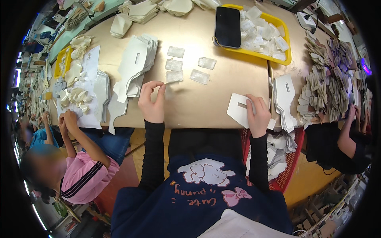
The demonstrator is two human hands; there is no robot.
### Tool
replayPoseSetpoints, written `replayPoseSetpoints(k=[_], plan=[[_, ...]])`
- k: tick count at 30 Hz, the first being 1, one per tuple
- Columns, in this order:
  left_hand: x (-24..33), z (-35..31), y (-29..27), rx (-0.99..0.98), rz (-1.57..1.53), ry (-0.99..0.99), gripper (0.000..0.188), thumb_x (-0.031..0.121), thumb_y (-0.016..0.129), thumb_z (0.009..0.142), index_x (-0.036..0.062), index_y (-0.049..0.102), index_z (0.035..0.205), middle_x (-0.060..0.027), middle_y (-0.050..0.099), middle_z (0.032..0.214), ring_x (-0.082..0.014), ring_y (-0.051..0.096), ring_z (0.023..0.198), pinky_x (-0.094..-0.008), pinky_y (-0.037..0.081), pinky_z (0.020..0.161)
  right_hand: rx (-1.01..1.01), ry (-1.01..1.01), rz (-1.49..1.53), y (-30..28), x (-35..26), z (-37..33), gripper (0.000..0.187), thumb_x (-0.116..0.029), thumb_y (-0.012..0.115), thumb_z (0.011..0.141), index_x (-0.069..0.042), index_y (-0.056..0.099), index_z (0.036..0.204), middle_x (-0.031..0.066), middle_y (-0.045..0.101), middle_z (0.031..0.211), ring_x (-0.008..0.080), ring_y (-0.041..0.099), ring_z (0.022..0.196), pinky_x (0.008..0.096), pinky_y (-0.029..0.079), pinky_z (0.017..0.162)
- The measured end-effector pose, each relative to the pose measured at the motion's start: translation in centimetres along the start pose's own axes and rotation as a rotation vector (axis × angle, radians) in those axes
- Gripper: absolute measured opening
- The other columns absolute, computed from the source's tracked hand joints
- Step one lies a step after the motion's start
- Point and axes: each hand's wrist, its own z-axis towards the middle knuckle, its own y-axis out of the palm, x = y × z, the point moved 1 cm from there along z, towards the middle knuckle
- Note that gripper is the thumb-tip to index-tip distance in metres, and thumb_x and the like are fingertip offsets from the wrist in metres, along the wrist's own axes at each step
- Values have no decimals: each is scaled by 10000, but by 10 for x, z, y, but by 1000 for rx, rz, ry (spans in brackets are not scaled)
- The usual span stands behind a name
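My right hand (258,113) grips a flat white cut piece (235,108) with a slot in it, just above the near edge of the table. My left hand (152,104) is raised with thumb and forefinger pinched together, beside a small clear flat packet (174,76). Whatever lies between those fingertips is too small and blurred to name. Several such packets lie in two loose columns, one of them a clear packet (199,77) farther right. Left of my left hand, a fanned stack of white slotted pieces (137,59) rests on the table.
A yellow tray (286,58) of clear packets stands far right, a black phone (228,27) on its rim. More white pieces (282,99) lie right of my right hand. Below the table is a red basket (291,166) of pieces. A person in pink (89,178) works at left.
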Motion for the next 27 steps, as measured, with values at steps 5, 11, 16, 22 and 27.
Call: replayPoseSetpoints(k=[5, 11, 16, 22, 27], plan=[[49, -50, 31, -219, 185, 443, 193, 126, 767, 815, 84, 705, 993, -70, 676, 964, -260, 631, 949, -400, 458, 876, -53, 86, 13, 0, -3, -1, 154, -92, 650, 924, -87, 703, 1068, 89, 674, 928, 290, 672, 821, 358, 519, 706], [49, -74, 47, -432, -64, 278, 252, 167, 755, 835, 100, 701, 1072, -60, 682, 1017, -262, 623, 974, -391, 457, 876, 14, 66, 6, 1, -1, -3, 189, -102, 670, 907, -106, 705, 1092, 73, 667, 908, 282, 667, 784, 351, 519, 669], [30, -45, 58, -338, -126, -81, 389, 170, 760, 839, 51, 646, 1192, -90, 672, 998, -287, 598, 914, -382, 480, 833, 88, 33, -3, 1, -1, -4, 235, -104, 702, 871, -120, 705, 1105, 79, 663, 990, 294, 659, 858, 373, 513, 721], [37, -44, 71, -383, 4, -47, 456, 165, 765, 848, 47, 601, 1257, -73, 656, 963, -249, 583, 881, -370, 480, 815, -102, -211, 47, -8, -34, -22, 354, -116, 728, 827, -168, 704, 1176, 51, 630, 1260, 293, 561, 1195, 464, 412, 1024], [31, -45, 64, -339, -434, -378, 392, 43, 740, 854, 38, 605, 1223, -8, 629, 880, -87, 547, 766, -236, 458, 712, -337, -305, -64, 18, -61, -35, 397, -199, 726, 851, -199, 686, 1246, -18, 576, 1395, 289, 454, 1340, 521, 295, 1156]])
